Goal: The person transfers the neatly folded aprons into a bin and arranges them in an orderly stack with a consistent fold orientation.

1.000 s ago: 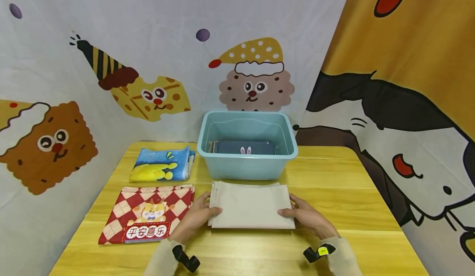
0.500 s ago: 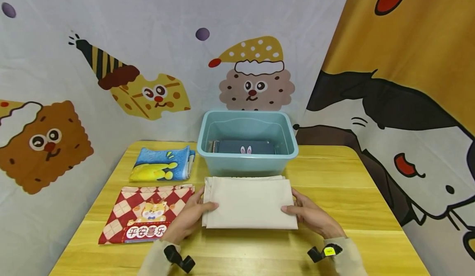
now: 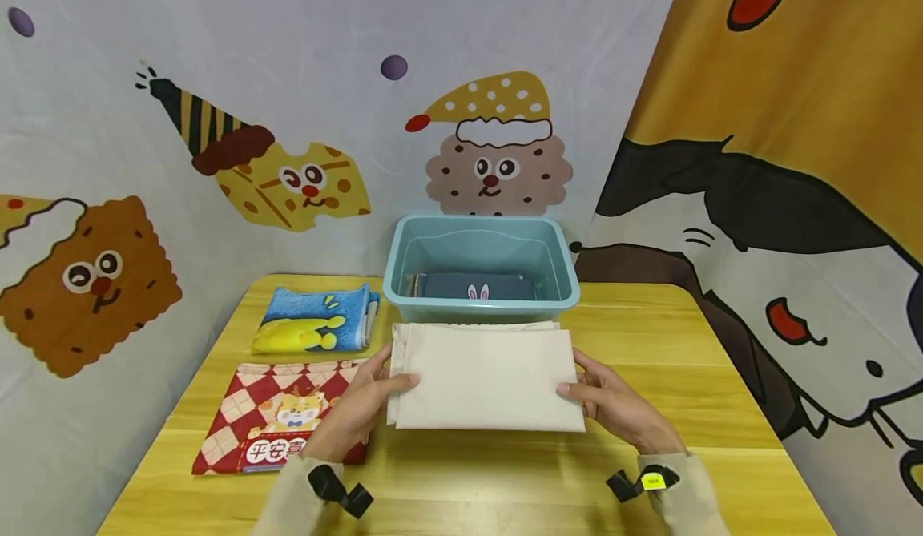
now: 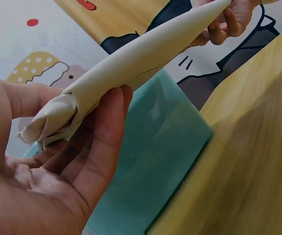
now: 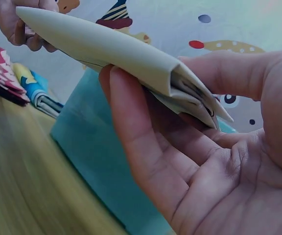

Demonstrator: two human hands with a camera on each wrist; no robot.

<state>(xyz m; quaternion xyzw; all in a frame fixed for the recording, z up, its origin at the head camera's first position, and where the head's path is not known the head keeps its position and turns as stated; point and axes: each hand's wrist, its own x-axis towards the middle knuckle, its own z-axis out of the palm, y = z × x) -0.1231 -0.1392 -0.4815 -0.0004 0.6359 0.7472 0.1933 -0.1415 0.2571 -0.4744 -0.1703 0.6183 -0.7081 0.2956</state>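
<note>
Both hands hold up a folded cream cloth (image 3: 486,377) by its short ends, in front of a light blue plastic bin (image 3: 483,310). My left hand (image 3: 356,402) pinches the left end, thumb on top and fingers beneath. At the other end my right hand (image 3: 618,404) grips in the same way. Seen from the left wrist, the cloth (image 4: 136,56) is a thick fold raised off the table. The right wrist view shows several layers at the end of the cloth (image 5: 116,44), with dark print inside. Inside the bin lies a dark grey folded item (image 3: 497,286) with bunny ears printed on it.
A red and cream checked folded cloth (image 3: 238,416) lies on the wooden table (image 3: 649,344) at the left, partly behind my left hand. Behind it is a blue and yellow folded cloth (image 3: 310,320). Cartoon-printed curtains (image 3: 288,63) surround the table.
The cream cloth has risen off the table and moved forward toward the bin, both hands going with it. The bin and the other cloths have stayed put.
</note>
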